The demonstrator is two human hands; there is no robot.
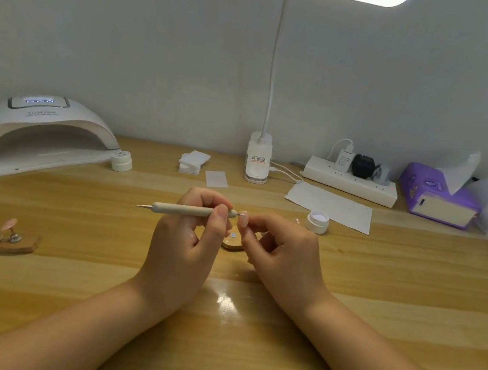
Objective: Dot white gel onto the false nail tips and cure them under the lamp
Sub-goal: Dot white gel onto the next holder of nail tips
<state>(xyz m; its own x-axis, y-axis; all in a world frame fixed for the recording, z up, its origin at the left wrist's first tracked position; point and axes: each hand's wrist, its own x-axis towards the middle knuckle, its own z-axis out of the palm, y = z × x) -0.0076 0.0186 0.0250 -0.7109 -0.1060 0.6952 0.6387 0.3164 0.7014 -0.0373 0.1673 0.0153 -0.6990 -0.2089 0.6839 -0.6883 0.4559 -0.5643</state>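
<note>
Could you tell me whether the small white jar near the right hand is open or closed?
Open: the small white jar has no lid, and its pale contents show inside.

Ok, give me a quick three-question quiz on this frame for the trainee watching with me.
1. True or false: the left hand holds the dotting pen.
2. Which is on the table's left side? A) tissue pack B) curing lamp C) open gel jar
3. Fill in: the right hand pinches a nail ___ at the pen's point.

Key: 1 true; 2 B; 3 tip.
</note>
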